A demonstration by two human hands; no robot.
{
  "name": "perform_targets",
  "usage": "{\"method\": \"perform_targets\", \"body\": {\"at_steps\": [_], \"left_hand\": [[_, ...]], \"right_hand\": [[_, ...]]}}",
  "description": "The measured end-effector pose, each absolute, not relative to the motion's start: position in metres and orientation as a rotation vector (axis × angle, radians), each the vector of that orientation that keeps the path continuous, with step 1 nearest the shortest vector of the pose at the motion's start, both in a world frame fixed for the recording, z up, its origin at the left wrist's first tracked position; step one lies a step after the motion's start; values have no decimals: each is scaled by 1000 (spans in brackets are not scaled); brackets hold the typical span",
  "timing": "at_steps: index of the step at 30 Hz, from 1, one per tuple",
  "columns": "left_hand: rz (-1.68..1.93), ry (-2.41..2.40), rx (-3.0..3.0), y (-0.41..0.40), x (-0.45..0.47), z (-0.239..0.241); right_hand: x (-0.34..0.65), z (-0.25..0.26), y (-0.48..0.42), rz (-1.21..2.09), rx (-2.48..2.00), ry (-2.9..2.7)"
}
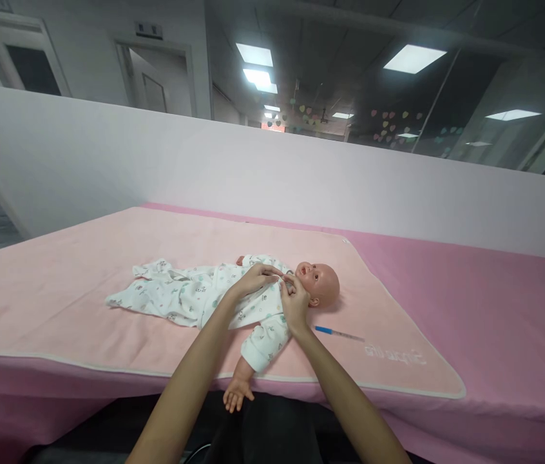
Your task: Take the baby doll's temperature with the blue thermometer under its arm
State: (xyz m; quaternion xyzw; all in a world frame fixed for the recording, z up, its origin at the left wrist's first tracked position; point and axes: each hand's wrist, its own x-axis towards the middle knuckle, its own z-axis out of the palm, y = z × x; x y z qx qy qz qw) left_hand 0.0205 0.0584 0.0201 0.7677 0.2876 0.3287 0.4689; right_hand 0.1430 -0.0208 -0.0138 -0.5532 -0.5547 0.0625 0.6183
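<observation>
A baby doll (323, 283) lies on its back with its head to the right. It wears a white printed romper (180, 299), whose leg end lies flat to the left. At the doll's neck, my left hand (257, 280) bends its fingers over the chest and pinches the romper's collar. My right hand (295, 301) meets it there from the chin side, thumb and fingers closed on the same collar edge. What exactly sits between the fingertips is too small to make out. One doll arm (239, 386) hangs over the near edge of the bed.
A slim thermometer-like stick with a blue end (333, 332) lies right of my right forearm. Beneath everything is a pale pink mat (69, 277) on a darker pink bed cover (504, 309). A low white wall (253, 167) runs along the far side, with glass above.
</observation>
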Motion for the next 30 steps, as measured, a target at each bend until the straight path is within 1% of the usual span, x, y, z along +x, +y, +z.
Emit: {"method": "perform_targets", "body": {"at_steps": [10,21,30], "left_hand": [[841,713,1975,57,23,20],[889,797,1989,52,24,22],[900,772,1969,48,24,24]], "right_hand": [[143,-18,-19,103,-1284,-1314],[141,-13,-20,64,-1314,-1330],[141,-14,-19,63,-1324,-1302]]}}
